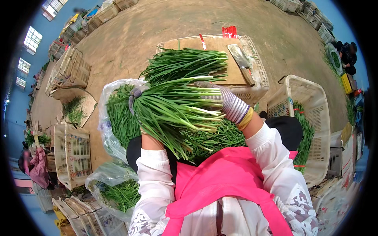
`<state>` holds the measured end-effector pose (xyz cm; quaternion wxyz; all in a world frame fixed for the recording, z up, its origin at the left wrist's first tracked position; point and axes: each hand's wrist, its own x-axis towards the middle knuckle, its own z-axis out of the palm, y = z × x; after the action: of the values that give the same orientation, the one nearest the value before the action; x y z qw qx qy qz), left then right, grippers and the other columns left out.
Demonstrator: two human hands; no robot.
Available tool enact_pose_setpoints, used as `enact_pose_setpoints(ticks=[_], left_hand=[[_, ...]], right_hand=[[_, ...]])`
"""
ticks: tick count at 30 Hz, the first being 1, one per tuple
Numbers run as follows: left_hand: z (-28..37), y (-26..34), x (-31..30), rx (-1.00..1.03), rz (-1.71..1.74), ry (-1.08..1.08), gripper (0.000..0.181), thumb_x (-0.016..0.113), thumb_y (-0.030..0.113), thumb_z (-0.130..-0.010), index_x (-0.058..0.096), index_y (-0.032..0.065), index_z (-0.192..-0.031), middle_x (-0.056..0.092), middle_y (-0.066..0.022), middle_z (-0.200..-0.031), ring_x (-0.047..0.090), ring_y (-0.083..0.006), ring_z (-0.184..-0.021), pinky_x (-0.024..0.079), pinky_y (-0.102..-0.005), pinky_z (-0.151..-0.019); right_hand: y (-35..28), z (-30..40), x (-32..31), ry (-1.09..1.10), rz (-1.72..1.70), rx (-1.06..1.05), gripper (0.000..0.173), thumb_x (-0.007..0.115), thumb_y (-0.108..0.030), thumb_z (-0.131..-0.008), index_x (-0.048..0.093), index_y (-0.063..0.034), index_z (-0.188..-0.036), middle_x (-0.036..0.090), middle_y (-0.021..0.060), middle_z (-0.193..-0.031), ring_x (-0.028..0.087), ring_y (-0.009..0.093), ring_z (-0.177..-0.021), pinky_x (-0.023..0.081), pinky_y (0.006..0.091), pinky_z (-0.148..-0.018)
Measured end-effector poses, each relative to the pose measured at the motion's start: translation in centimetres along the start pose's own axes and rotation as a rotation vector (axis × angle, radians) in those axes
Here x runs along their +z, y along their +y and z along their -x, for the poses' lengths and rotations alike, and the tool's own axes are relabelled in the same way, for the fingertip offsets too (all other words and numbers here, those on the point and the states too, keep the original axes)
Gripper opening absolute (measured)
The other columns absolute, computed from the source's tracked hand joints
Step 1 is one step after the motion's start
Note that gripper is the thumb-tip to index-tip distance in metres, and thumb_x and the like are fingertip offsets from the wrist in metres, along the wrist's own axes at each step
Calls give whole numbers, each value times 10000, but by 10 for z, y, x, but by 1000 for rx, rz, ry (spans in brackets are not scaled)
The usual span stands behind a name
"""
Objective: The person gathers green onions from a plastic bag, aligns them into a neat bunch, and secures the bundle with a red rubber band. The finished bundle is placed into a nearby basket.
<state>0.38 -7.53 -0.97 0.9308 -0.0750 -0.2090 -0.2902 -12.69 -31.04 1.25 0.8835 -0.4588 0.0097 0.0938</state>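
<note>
My left hand, in a grey glove, is closed around the leafy part of a loose bunch of garlic chives. The pale stem ends fan out to the right, against my right hand in a striped glove; its fingers are partly hidden by the stems. Just beyond, a second pile of chives lies on a cardboard sheet over an upturned plastic crate. A cleaver with a wooden handle rests at that sheet's right side. More cut greens lie over my lap.
Red strips lie at the crate's far edge. At right, a plastic crate holds chive bundles bound with red bands. Clear plastic bags of greens and another crate are at left. People sit far off at both sides.
</note>
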Motion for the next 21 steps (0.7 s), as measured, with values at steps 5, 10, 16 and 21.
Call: enact_pose_setpoints(ticks=[5, 10, 16, 21], left_hand=[[-3, -2, -8, -4, 33, -103, 134, 619, 123, -829, 592, 154, -956, 572, 44, -918, 571, -135, -889, 461, -398, -882], [-6, -39, 18, -18, 10, -237, 258, 644, 9, -774, 431, 155, -783, 460, 40, -795, 520, -138, -763, 460, -299, -675], [-2, -28, 22, -61, -466, -362, 291, 728, 245, -846, 499, 95, -745, 521, -25, -766, 542, -168, -694, 478, -317, -615], [-9, -16, 12, -119, -711, -492, 369, 655, 378, -891, 576, 55, -729, 563, -90, -720, 533, -229, -624, 472, -335, -569]], right_hand=[[15, 14, -6, 114, 22, -106, 465, 669, -137, -876, 492, -5, -1286, 642, 137, -1076, 653, 215, -924, 567, 350, -810], [30, 56, -16, 310, -58, -146, 539, 701, 2, -815, 482, -33, -1306, 602, 16, -939, 618, 123, -795, 542, 243, -714], [15, 92, 12, 361, 207, -334, 488, 662, 98, -809, 560, -32, -1268, 610, 30, -1187, 605, 131, -985, 526, 270, -873], [11, 102, 5, 369, 371, -284, 469, 656, 69, -821, 565, -33, -1269, 625, 12, -1105, 598, 113, -945, 509, 244, -849]])
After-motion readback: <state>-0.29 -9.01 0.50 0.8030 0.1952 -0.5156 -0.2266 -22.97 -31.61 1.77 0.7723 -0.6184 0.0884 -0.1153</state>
